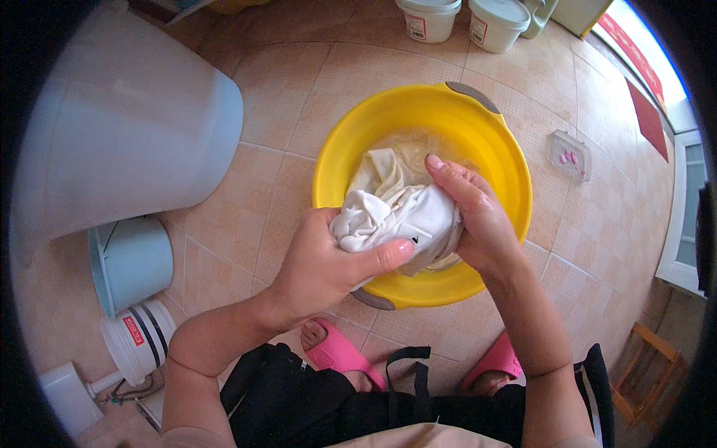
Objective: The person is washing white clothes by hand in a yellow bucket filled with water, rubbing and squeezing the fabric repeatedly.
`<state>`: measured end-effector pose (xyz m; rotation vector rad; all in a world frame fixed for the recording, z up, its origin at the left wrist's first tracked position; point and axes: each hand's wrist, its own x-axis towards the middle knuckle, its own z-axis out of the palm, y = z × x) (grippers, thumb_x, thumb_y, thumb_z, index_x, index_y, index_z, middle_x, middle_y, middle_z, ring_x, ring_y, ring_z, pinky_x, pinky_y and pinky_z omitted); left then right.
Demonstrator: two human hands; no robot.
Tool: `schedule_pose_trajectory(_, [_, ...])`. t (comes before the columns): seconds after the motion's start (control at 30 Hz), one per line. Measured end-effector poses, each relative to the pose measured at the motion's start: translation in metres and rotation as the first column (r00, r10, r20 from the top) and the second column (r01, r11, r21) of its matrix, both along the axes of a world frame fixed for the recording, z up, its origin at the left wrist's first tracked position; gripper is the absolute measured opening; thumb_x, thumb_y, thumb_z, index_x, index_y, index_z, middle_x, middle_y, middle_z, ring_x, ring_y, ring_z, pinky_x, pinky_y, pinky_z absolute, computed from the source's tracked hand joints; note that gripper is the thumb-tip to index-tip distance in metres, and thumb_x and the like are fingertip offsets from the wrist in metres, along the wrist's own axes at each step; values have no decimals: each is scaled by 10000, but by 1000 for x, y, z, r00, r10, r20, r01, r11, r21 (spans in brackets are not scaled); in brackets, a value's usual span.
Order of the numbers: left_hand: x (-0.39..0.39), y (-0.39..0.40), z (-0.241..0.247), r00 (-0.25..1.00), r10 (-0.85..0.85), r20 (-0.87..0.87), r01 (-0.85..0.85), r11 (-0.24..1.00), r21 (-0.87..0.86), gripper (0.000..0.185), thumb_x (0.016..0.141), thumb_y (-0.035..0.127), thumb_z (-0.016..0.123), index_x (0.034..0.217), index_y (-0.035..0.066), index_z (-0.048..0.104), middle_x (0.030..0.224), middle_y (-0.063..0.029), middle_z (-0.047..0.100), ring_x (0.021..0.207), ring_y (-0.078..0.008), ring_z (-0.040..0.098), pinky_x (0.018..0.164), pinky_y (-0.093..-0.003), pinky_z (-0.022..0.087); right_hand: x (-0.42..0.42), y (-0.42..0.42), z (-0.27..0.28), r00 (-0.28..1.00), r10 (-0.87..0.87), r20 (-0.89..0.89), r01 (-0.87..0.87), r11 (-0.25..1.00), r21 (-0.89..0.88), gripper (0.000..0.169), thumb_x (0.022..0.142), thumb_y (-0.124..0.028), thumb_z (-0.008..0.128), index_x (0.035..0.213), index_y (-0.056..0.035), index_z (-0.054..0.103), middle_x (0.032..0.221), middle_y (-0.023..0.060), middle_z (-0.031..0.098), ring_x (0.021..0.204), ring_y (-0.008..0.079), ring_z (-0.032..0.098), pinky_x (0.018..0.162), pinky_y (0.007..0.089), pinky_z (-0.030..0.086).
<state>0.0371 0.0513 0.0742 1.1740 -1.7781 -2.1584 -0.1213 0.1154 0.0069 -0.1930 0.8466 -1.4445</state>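
A bunched white garment with a small black mark is held above a yellow plastic basin with grey handles. My left hand grips its left end, thumb lying across the front. On the garment's right side is my right hand, wet, thumb raised and palm against the cloth; its fingers are partly hidden behind it. More pale wet cloth lies in the basin below, in what looks like water.
A large pale tub stands at the left, with a light blue bucket and a white bucket below it. Lidded white tubs are at the top. A clear tray with pink pieces lies right of the basin. A wooden frame is lower right.
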Motion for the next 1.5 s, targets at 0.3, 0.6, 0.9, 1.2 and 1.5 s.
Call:
schedule_pose_trajectory(0.3, [0, 6, 7, 991, 129, -46, -120, 981, 154, 318, 743, 140, 624, 990, -39, 532, 911, -66, 580, 811, -106, 558, 703, -233, 452, -1, -1, 3, 1000, -8, -5, 8, 1000, 13, 199, 849, -265, 511, 800, -76, 549, 700, 22, 587, 577, 96, 566, 553, 232, 477])
schedule_pose_trajectory(0.6, [3, 8, 14, 994, 109, -25, -103, 977, 184, 346, 731, 140, 634, 999, -45, 516, 914, -72, 576, 809, -111, 560, 712, -237, 456, 0, -2, 5, 999, -18, 30, 16, 998, 64, 207, 846, -259, 526, 753, -74, 536, 647, 12, 562, 531, 82, 521, 499, 222, 430])
schedule_pose_trajectory(0.9, [2, 7, 16, 992, 125, -10, -121, 971, 207, 360, 743, 158, 635, 1022, -33, 511, 925, -85, 581, 809, -129, 578, 711, -240, 467, 0, -2, 2, 996, -7, -91, 14, 997, 69, 237, 838, -284, 535, 771, -57, 534, 665, 20, 562, 564, 96, 527, 539, 221, 431])
schedule_pose_trajectory(1.2, [2, -18, 9, 871, 479, -110, -418, 840, 345, 367, 842, 284, 490, 1084, 9, 472, 1023, -112, 554, 938, -188, 558, 832, -311, 440, -8, 12, -44, 215, -38, -976, -348, 931, -113, 439, 754, -312, 621, 1037, 2, 504, 960, 200, 555, 944, 243, 531, 846, 323, 397])
schedule_pose_trajectory(1.5, [16, -34, 9, 888, 422, -184, -385, 900, 205, 412, 859, 298, 473, 1166, 28, 427, 1122, -94, 516, 1030, -189, 506, 897, -318, 388, -21, 5, -11, 844, -250, -475, 289, 957, 9, 194, 802, -173, 439, 869, -29, 550, 744, 23, 528, 675, 109, 487, 634, 222, 406])
